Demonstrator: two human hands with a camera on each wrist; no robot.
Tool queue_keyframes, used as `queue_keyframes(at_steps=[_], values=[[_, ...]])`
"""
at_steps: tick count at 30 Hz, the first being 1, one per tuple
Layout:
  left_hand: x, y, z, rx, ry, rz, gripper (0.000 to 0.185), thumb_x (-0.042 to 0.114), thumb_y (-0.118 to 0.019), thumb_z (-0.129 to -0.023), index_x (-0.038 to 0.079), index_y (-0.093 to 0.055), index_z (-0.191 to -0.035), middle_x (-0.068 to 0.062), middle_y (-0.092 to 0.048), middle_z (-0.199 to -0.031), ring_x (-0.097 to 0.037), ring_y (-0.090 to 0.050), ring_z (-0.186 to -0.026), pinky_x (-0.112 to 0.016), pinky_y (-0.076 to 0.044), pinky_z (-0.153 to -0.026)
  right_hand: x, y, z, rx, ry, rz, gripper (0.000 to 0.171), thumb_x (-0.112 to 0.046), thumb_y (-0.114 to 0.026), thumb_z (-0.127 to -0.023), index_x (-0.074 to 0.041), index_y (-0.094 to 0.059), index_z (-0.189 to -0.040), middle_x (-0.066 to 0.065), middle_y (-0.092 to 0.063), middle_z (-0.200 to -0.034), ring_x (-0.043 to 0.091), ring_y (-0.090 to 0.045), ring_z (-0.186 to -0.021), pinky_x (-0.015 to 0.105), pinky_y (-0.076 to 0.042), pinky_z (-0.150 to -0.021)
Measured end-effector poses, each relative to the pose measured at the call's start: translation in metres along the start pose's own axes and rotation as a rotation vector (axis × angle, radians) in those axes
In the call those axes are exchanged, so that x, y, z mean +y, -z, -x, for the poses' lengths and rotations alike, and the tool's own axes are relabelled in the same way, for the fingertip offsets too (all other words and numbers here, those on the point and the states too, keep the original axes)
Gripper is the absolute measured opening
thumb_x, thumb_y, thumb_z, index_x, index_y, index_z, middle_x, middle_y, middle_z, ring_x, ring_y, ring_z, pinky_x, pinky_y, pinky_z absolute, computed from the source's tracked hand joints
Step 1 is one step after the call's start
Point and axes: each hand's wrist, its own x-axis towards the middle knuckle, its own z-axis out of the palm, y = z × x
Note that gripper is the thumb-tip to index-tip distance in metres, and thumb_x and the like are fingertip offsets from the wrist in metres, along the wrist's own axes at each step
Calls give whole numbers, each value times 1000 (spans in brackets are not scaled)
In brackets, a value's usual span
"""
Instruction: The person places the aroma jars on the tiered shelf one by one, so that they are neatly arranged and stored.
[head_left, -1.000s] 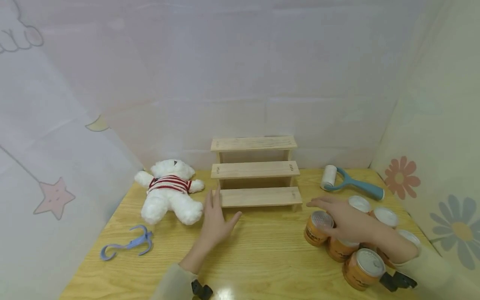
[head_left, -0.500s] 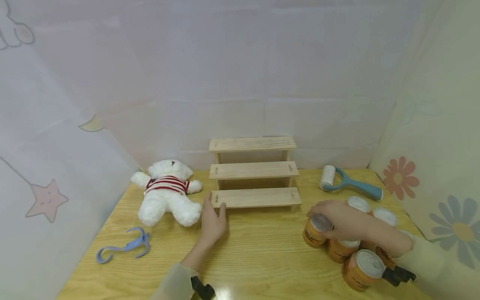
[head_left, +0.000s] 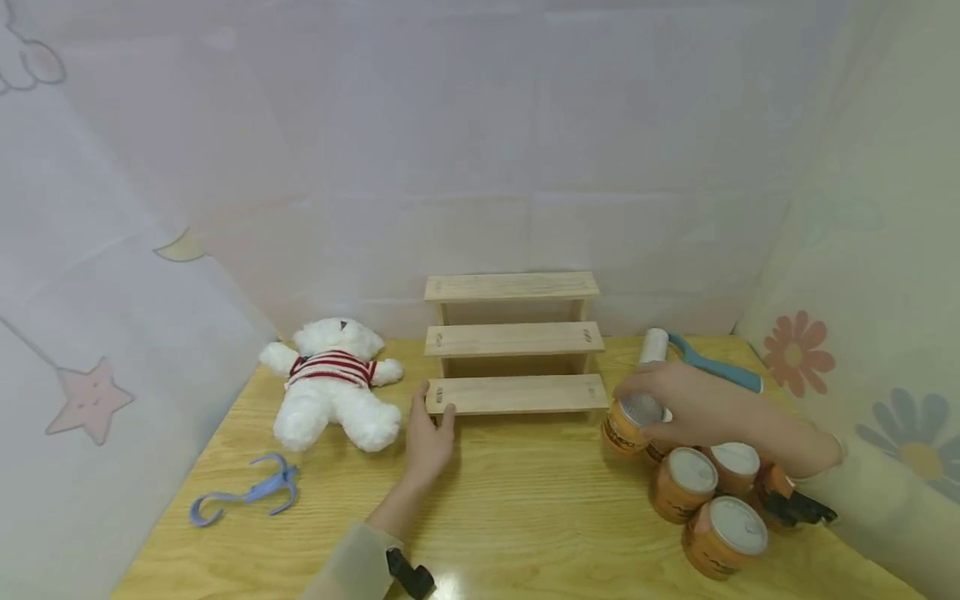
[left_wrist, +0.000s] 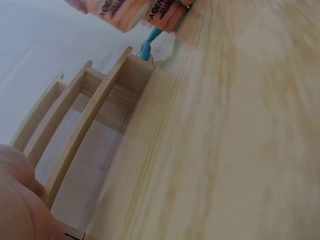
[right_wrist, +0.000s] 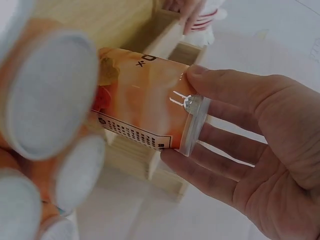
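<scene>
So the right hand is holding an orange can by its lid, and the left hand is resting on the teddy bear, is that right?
Not quite. The right hand does hold an orange can by its lid, but the left hand is not on the teddy bear. In the head view it touches the left end of the wooden step shelf, with the bear lying apart to its left.

Staged play-corner booth: cartoon-print sheets (head_left: 112, 275) as walls round a wooden worktop (head_left: 525, 508) w/ teddy bear (head_left: 333, 392).
</scene>
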Motion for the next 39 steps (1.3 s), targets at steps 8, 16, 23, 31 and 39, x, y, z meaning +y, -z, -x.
queue_keyframes(at_steps=[8,16,23,31,39], values=[[5,-5,4,-19,4,18,67,24,-58,-111,7,-25,-167,-24,-28,-173,-46,-27,-160,-66,-34,-125,6,46,-29,71,-19,40,44,-18,-87,-89,-10,-73,-130,4,-75,-122,16,-70,-95,28,-58,-71],[-1,-7,2,-15,-11,16,86,33,-76,-100,11,-26,-167,-26,-30,-171,-49,-42,-151,-62,-47,-117,20,94,-86,62,-3,-4,40,-15,-84,-92,-5,-72,-129,13,-74,-128,29,-71,-110,37,-65,-79],[-2,-9,1,-17,-28,-17,91,34,-79,-98,8,-27,-168,-24,-33,-171,-47,-31,-158,-64,-37,-124,24,118,-138,84,41,33,39,-13,-83,-92,-5,-73,-130,14,-73,-130,32,-70,-117,47,-64,-86],[1,-8,3,-38,5,23,93,33,-80,-97,9,-25,-168,-26,-29,-172,-48,-29,-159,-63,-39,-123,11,123,-197,57,-2,33,43,-16,-77,-96,-9,-69,-138,13,-68,-141,30,-64,-125,49,-57,-99],[7,-10,6,-25,-13,9,90,33,-81,-97,7,-29,-166,-27,-36,-168,-48,-33,-157,-64,-40,-122,5,114,-241,65,38,40,43,-15,-74,-96,-7,-69,-138,12,-68,-142,30,-61,-131,46,-51,-111]])
